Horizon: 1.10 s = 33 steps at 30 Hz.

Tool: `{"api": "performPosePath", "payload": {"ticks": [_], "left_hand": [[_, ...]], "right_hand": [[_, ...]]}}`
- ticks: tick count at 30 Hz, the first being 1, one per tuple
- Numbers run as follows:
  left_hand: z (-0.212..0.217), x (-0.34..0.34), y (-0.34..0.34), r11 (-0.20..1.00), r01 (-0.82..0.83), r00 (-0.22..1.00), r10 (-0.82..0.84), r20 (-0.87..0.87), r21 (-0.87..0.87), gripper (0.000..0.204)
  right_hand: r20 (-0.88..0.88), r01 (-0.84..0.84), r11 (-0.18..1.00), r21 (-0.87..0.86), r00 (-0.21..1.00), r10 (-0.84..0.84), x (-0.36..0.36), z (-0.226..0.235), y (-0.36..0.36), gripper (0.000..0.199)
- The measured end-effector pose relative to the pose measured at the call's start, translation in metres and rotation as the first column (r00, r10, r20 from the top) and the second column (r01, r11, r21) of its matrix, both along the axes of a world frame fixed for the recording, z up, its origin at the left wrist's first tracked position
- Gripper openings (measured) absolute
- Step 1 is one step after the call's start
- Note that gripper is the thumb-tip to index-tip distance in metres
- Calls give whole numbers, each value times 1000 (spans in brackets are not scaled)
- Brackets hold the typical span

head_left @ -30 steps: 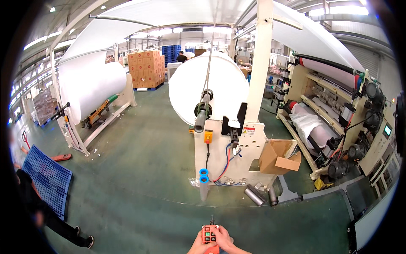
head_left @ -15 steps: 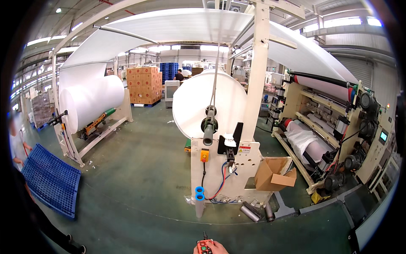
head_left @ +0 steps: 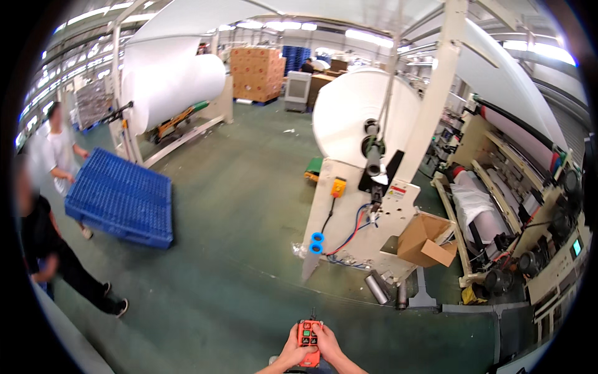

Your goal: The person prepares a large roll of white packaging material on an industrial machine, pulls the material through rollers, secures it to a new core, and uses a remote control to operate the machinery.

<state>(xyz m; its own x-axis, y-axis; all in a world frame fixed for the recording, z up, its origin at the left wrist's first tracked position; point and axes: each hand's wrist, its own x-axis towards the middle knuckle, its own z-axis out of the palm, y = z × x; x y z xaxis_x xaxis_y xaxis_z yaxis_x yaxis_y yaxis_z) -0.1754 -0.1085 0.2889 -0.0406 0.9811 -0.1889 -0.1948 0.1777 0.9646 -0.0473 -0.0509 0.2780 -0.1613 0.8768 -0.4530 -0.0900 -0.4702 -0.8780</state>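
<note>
An orange-red remote control (head_left: 309,359) with a block of buttons is held upright low in the middle of the view. My left hand (head_left: 289,353) wraps its left side, and my right hand (head_left: 329,346) closes round the right side. Both thumbs lie over its face near the buttons. Ahead, a large white roll (head_left: 349,109) sits on a cream machine frame (head_left: 339,215), with a dark shaft end (head_left: 373,161) sticking out toward me. A yellow switch box (head_left: 338,187) is fixed to that frame.
At the left, two people (head_left: 62,146) stand by a tilted blue pallet (head_left: 121,196). Another white roll (head_left: 177,93) hangs behind it. An open cardboard box (head_left: 427,240) and metal tubes (head_left: 376,287) lie beside the frame. Roller machinery (head_left: 486,212) fills the right side.
My view has swung left and downward, so the machines sit farther right. Both hands on the remote control now show more fully. The two people and the pallet have come further into view.
</note>
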Motion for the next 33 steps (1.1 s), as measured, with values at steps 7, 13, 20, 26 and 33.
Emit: {"api": "performPosePath", "payload": {"ticks": [7,13,20,26,33], "left_hand": [[4,-29,-12,998,-41,999,41,5,-50,108],[14,-57,-20,989,-127,992,129,16,-73,108],[-13,-90,-25,965,-245,966,251,64,-96,109],[-7,-122,-18,930,-349,936,351,-8,-118,98],[-5,-183,8,831,-549,811,556,183,-95,90]], "right_hand": [[51,-108,994,16,993,107,-28,-6,-1,33],[-7,-183,983,4,983,183,-65,1,1,40],[113,-308,951,4,945,306,-109,-18,6,34],[44,-431,898,-88,899,436,-155,-11,20,36],[98,-563,826,-24,821,563,-243,8,57,46]]}}
